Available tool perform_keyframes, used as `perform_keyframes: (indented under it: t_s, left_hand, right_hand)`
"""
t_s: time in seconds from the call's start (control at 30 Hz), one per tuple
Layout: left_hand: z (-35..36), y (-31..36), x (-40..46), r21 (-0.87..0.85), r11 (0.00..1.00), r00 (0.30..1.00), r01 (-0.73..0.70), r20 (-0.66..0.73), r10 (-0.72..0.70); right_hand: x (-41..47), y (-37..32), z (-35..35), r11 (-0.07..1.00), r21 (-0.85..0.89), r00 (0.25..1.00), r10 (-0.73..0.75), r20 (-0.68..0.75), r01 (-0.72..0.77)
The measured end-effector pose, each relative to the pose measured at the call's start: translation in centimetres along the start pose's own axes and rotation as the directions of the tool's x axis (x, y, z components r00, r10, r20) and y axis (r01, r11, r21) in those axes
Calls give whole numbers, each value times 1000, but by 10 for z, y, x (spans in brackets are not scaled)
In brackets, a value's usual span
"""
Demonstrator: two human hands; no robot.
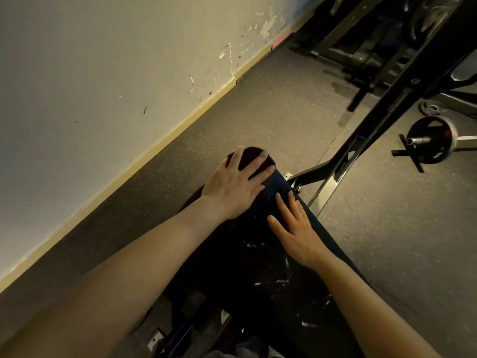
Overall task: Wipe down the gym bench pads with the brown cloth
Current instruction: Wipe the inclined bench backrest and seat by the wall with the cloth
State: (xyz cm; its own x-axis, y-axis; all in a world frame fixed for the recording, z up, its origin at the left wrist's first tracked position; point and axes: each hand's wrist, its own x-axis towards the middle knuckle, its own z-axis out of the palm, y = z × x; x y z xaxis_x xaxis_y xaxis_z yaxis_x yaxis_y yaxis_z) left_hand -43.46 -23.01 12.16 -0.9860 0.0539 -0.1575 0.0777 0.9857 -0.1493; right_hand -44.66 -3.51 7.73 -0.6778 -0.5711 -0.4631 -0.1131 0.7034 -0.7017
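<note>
A black, cracked bench pad [258,267] runs from the bottom of the view up toward the middle. The dark brown cloth [254,157] lies over the pad's far end. My left hand [236,183] lies flat on the cloth with fingers spread, pressing it down. My right hand [294,226] rests flat on the pad's right side, fingers straight, just behind the cloth. Part of the cloth hangs off the pad's left edge in shadow.
A cream wall with chipped paint [116,86] and a baseboard run along the left. A black metal frame bar [387,109] slants up to the right. A barbell end with a weight plate [428,143] lies on the speckled rubber floor [400,228]. More machines stand at the top right.
</note>
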Motion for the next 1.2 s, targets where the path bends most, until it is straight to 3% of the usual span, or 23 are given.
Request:
perform_keyframes:
  t_s: [0.13,0.33,0.7,0.9,1.2]
  left_hand:
    - [-4,4,38,20,999,999,-25,-26,26]
    - [-2,5,28,24,1000,999,-14,-28,14]
    - [41,-3,-130,35,998,997,50,-55,-48]
    - [46,-7,-153,17,1000,999,-7,-49,7]
    - [31,-31,-98,11,961,960,-276,44,275]
  right_hand:
    - [3,0,-3,1000,14,1000,21,0,-21]
    - [3,1,-3,999,-22,1000,26,-17,-27]
    - [-2,2,-3,999,-40,998,-12,-55,10]
    - [-6,-3,0,999,-45,999,3,-46,-5]
    - [-3,-8,2,998,43,999,43,-14,-42]
